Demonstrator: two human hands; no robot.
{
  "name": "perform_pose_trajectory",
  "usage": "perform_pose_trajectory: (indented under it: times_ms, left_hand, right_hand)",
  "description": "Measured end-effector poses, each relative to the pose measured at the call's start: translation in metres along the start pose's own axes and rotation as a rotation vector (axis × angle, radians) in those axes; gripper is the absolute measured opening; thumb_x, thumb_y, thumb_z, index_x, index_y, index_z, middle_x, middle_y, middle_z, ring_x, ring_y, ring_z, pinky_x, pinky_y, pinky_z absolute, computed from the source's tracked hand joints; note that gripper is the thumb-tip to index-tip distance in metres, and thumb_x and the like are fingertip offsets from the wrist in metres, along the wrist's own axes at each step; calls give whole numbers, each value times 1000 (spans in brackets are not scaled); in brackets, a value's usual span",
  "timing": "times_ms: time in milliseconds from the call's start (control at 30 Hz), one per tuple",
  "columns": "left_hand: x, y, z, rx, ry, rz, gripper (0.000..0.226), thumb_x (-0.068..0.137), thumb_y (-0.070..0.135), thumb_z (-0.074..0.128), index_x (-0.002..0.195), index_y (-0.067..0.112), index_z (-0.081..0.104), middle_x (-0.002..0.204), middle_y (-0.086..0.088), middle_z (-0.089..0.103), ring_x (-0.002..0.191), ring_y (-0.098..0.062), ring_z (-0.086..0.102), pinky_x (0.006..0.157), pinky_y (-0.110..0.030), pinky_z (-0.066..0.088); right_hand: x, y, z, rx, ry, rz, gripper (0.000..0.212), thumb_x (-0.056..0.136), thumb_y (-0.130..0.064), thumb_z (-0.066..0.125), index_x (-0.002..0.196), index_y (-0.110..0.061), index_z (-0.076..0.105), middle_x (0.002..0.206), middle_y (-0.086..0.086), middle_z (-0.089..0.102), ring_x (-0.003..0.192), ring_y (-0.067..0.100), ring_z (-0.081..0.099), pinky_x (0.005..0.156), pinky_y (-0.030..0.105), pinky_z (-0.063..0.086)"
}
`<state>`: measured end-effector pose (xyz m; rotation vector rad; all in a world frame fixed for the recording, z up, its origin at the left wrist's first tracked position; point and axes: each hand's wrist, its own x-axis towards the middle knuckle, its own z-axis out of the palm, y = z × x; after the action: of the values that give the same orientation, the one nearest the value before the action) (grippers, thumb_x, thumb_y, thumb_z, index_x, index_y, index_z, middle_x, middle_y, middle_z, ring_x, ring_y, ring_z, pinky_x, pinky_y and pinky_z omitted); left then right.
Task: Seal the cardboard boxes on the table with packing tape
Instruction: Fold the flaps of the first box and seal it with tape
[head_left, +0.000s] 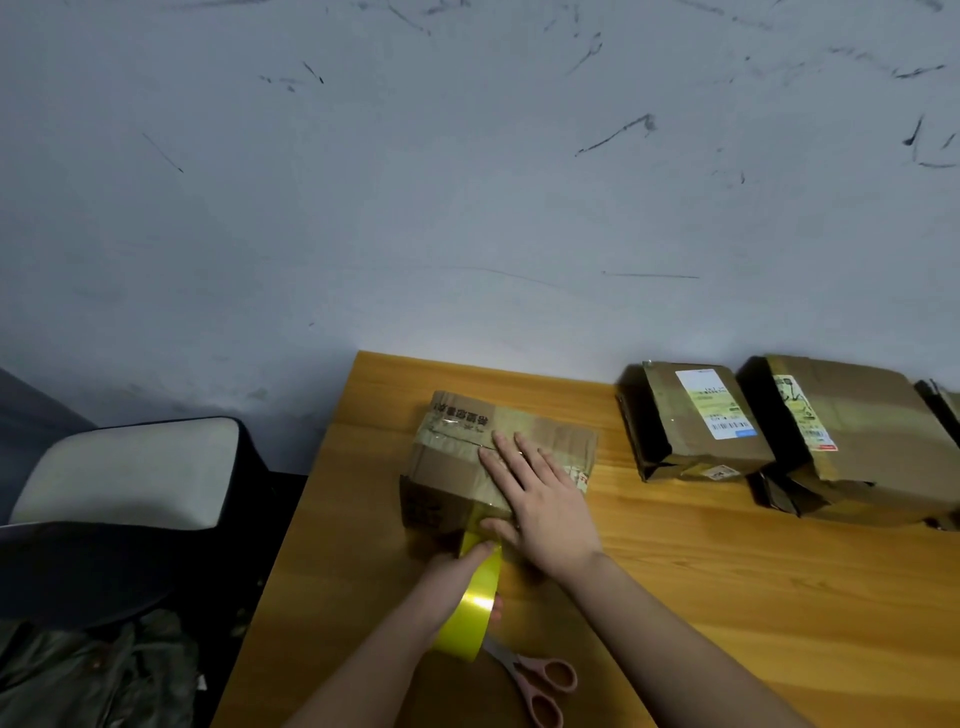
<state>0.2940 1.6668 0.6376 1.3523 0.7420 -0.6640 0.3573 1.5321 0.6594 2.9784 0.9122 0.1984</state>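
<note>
Near the table's left edge, right hand (540, 504) lies flat on box (452, 467), left hand (457, 577) grips tape roll (470, 608).

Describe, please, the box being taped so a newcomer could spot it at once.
On the wooden table, find the box nearest its left edge, apart from the others by the wall. Only it has the right hand flat on top and the left hand holding yellow tape against it.

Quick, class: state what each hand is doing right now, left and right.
Left hand: grips the yellow tape roll.
Right hand: open, fingers flat, pressing on top of the cardboard box.
</note>
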Motion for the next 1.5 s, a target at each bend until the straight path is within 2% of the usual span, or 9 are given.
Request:
perform_pose_trajectory:
  times_ms: [167, 300, 433, 600, 733, 867, 1133, 1333, 1500]
  left_hand:
    - [-8, 21, -8, 21, -6, 80, 37, 89, 36, 64, 97, 0, 61, 72, -20, 65, 49, -26, 64, 47, -31, 54]
    - [-30, 59, -41, 461, 46, 381, 46, 84, 54, 63, 65, 16, 45, 62, 2, 41, 56, -13, 42, 56, -29, 30]
    - [-65, 99, -52, 488, 59, 601, 64, 55, 73, 56, 78, 13, 59, 69, 2, 48, 63, -8, 44, 55, -22, 31]
    - [-52, 131, -45, 748, 108, 622, 48, 81, 54, 66, 110, 16, 67, 99, 2, 64, 91, -14, 59, 72, -27, 43]
    - [-36, 140, -30, 777, 131, 623, 48, 82, 55, 65, 109, 16, 66, 102, -3, 66, 88, -15, 58, 73, -29, 45]
    - [-29, 140, -22, 794, 226, 665, 47, 80, 58, 64, 108, 20, 66, 96, 5, 61, 94, -17, 61, 81, -33, 50]
    - [-30, 120, -41, 668, 108, 777, 67, 62, 82, 36, 81, 23, 61, 76, 3, 62, 74, -17, 57, 65, -34, 44]
    - [-49, 126, -32, 1213, 401, 798, 54, 93, 61, 36, 113, 20, 63, 109, -4, 67, 96, -22, 60, 69, -29, 39]
    - [-59, 119, -69, 1523, 453, 530, 49, 93, 62, 32, 82, 20, 56, 81, 0, 56, 77, -18, 55, 63, -29, 41]
  right_hand:
    - [21, 9, -11, 85, -9, 57, 84, 75, -61, 68, 144, -20, 44, 150, 3, 41, 135, 27, 44, 106, 39, 40]
    - [39, 26, -35, 303, -178, 236, 80, 88, -62, 51, 152, -26, 22, 160, -4, 19, 145, 20, 25, 112, 34, 27]
    - [49, 44, -31, 667, -324, 461, 82, 80, -71, 54, 147, -27, 34, 146, 3, 47, 129, 26, 49, 103, 41, 42]
    - [37, 33, -7, 963, -429, 503, 53, 95, -47, 52, 139, -18, 46, 137, 6, 56, 115, 17, 55, 88, 25, 42]
    - [17, 27, 11, 682, -227, 547, 61, 98, -46, 45, 150, -22, 26, 149, 4, 42, 131, 24, 45, 97, 33, 40]
    - [-7, 9, 19, 387, 18, 166, 59, 97, -45, 32, 149, -16, 32, 154, 4, 34, 144, 15, 21, 118, 34, 22]
    - [-13, 11, 23, 226, -117, 25, 90, 90, -77, 23, 152, -12, 23, 157, 8, 27, 148, 20, 13, 117, 34, 2]
    - [-13, 11, 13, 255, -188, 35, 92, 89, -77, 21, 154, -19, -6, 160, -5, -17, 144, 6, -24, 118, 28, -12]
    - [-12, 9, 6, 255, -241, 60, 95, 84, -79, 15, 153, -20, -11, 158, -6, -21, 143, 7, -25, 115, 25, -16]
